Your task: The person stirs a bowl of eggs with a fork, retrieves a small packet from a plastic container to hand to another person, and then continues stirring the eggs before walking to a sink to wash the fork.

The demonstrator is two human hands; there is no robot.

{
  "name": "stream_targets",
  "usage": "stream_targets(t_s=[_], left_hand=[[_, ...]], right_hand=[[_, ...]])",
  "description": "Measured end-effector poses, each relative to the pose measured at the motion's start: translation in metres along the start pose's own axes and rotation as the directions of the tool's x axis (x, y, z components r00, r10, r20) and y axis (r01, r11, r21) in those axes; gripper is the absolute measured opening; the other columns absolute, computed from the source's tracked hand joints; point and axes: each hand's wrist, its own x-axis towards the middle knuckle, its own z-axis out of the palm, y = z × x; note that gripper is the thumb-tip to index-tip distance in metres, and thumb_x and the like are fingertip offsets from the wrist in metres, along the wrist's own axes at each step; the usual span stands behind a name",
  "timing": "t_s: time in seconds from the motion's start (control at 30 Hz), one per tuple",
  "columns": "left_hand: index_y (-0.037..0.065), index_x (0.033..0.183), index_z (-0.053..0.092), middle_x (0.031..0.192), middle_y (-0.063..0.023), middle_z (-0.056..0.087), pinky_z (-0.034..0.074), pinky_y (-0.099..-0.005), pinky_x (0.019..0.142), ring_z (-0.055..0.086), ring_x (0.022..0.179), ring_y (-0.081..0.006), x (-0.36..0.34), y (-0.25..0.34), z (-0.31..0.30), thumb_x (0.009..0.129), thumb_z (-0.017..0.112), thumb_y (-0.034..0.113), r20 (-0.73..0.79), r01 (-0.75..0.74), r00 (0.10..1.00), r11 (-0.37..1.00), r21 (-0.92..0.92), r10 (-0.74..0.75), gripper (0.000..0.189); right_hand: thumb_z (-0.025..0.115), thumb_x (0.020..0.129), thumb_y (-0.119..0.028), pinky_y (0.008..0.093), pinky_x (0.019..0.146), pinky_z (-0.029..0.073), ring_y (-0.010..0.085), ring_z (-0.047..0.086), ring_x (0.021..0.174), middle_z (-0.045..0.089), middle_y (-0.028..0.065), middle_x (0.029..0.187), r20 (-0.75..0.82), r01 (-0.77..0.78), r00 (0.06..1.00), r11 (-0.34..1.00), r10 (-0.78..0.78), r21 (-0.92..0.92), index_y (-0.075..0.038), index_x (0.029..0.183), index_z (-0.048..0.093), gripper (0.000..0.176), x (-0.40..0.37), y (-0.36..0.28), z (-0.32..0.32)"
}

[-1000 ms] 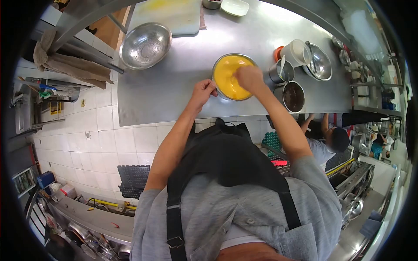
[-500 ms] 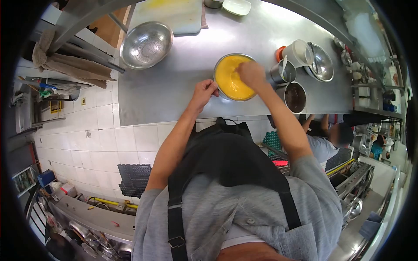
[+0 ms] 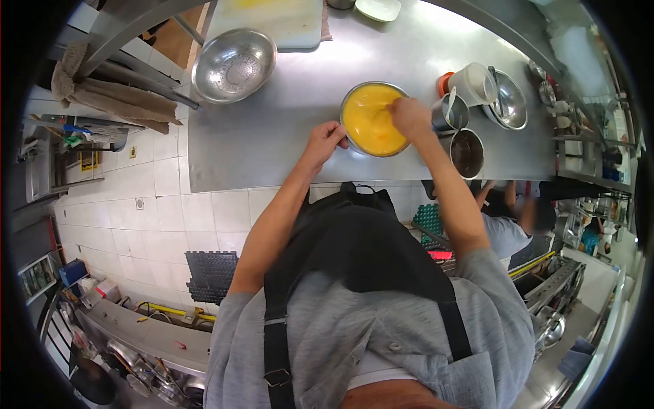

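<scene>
A metal bowl of bright yellow liquid (image 3: 368, 126) stands on the steel table (image 3: 272, 153). My left hand (image 3: 327, 141) is closed on the bowl's left rim, fingers pinched together. Over the right side of the bowl is my right hand (image 3: 411, 119), its fingers curled together at the liquid. Whatever they may hold is hidden by the hand and too blurred to tell. Ripples mark the yellow surface beside it.
An empty metal bowl (image 3: 235, 66) and a white cutting board (image 3: 289, 24) lie at the upper left. Right of my right hand are a pot with dark contents (image 3: 466, 154), a smaller pot (image 3: 449, 112), a white tub (image 3: 473, 84) and another bowl (image 3: 512, 102). A person (image 3: 507, 232) is at the right.
My right hand has moved from the upper middle of the bowl toward its right side. The whole view has shifted slightly. My left hand stays at the rim.
</scene>
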Motion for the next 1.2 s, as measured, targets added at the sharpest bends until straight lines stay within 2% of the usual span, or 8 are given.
stream_targets(t_s=[0.13, 0.33, 0.43, 0.53, 0.73, 0.83, 1.03, 1.2], left_hand=[[0.01, 0.085, 0.064, 0.071, 0.0002, 0.064, 0.039, -0.0228, 0.061, 0.054, 0.067, -0.0057, 0.002, -0.004, -0.002, 0.099, 0.059, 0.028, 0.015, -0.011, 1.0, 1.0, -0.006, 0.011, 0.024], [0.011, 0.083, 0.063, 0.071, 0.0003, 0.064, 0.038, -0.0228, 0.061, 0.055, 0.066, -0.0055, 0.003, -0.006, -0.003, 0.099, 0.059, 0.028, 0.026, 0.005, 1.0, 1.0, -0.018, -0.005, 0.024], [0.011, 0.083, 0.063, 0.07, 0.0002, 0.064, 0.038, -0.0228, 0.06, 0.053, 0.065, -0.0054, 0.002, -0.006, -0.002, 0.099, 0.059, 0.028, 0.021, -0.014, 1.0, 1.0, -0.006, 0.014, 0.024], [0.01, 0.083, 0.063, 0.07, 0.0003, 0.064, 0.038, -0.0228, 0.061, 0.052, 0.065, -0.0053, 0.006, -0.004, -0.003, 0.099, 0.059, 0.028, 0.019, -0.019, 1.0, 1.0, 0.007, 0.019, 0.024], [0.01, 0.084, 0.063, 0.07, 0.0002, 0.064, 0.038, -0.0226, 0.061, 0.053, 0.066, -0.0055, 0.001, -0.004, 0.0, 0.099, 0.058, 0.027, 0.014, -0.006, 1.0, 1.0, -0.021, 0.006, 0.023], [0.01, 0.084, 0.064, 0.07, 0.0003, 0.064, 0.038, -0.0226, 0.061, 0.053, 0.066, -0.0056, 0.002, -0.002, -0.001, 0.099, 0.058, 0.027, 0.027, -0.006, 1.0, 1.0, -0.014, 0.007, 0.023], [0.01, 0.085, 0.064, 0.071, 0.0006, 0.064, 0.038, -0.0228, 0.061, 0.054, 0.067, -0.006, 0.001, -0.003, -0.002, 0.1, 0.058, 0.028, 0.021, -0.012, 1.0, 1.0, 0.005, 0.012, 0.024], [0.01, 0.084, 0.063, 0.072, 0.0004, 0.064, 0.038, -0.0225, 0.061, 0.054, 0.068, -0.0056, -0.001, 0.003, 0.0, 0.099, 0.058, 0.028, 0.025, -0.015, 1.0, 1.0, 0.005, 0.015, 0.024]], right_hand=[[0.063, 0.09, -0.034, 0.0466, 0.065, 0.054, 0.0342, 0.069, 0.075, 0.07, 0.016, 0.077, 0.126, -0.008, 0.992, 0.993, 0.023, -0.118, -0.007, 0.079, 0.072, 0.03, -0.027, 0.027, -0.021], [0.062, 0.09, -0.031, 0.0459, 0.065, 0.055, 0.034, 0.07, 0.074, 0.07, 0.0151, 0.075, 0.149, 0.224, 0.964, 0.974, -0.219, -0.018, -0.009, 0.08, 0.073, 0.027, -0.03, -0.034, -0.009], [0.063, 0.089, -0.03, 0.0468, 0.066, 0.054, 0.0341, 0.069, 0.075, 0.07, 0.0154, 0.076, -0.04, 0.042, 0.998, 0.998, -0.04, 0.052, -0.009, 0.08, 0.073, 0.025, 0.01, -0.011, 0.0], [0.064, 0.085, -0.03, 0.0468, 0.068, 0.055, 0.0335, 0.07, 0.079, 0.07, 0.0157, 0.078, 0.041, -0.048, 0.998, 0.996, 0.051, -0.076, -0.008, 0.08, 0.073, 0.024, -0.003, 0.023, -0.015], [0.065, 0.085, -0.03, 0.045, 0.067, 0.055, 0.032, 0.07, 0.077, 0.071, 0.0141, 0.077, 0.183, 0.211, 0.96, 0.977, -0.212, 0.024, -0.008, 0.08, 0.073, 0.024, -0.053, -0.02, -0.026], [0.065, 0.085, -0.029, 0.0445, 0.066, 0.055, 0.032, 0.07, 0.075, 0.071, 0.0142, 0.077, -0.036, 0.144, 0.989, 0.99, -0.144, 0.001, -0.008, 0.08, 0.073, 0.023, -0.011, -0.023, 0.004], [0.061, 0.089, -0.032, 0.0459, 0.066, 0.055, 0.0335, 0.07, 0.076, 0.07, 0.0164, 0.076, 0.067, -0.068, 0.995, 0.99, 0.076, -0.123, -0.008, 0.077, 0.072, 0.029, -0.024, 0.031, -0.02], [0.062, 0.088, -0.029, 0.046, 0.066, 0.055, 0.0321, 0.071, 0.077, 0.072, 0.0157, 0.082, 0.173, 0.143, 0.975, 0.99, -0.138, -0.012, -0.009, 0.08, 0.073, 0.024, -0.056, -0.008, -0.019]])
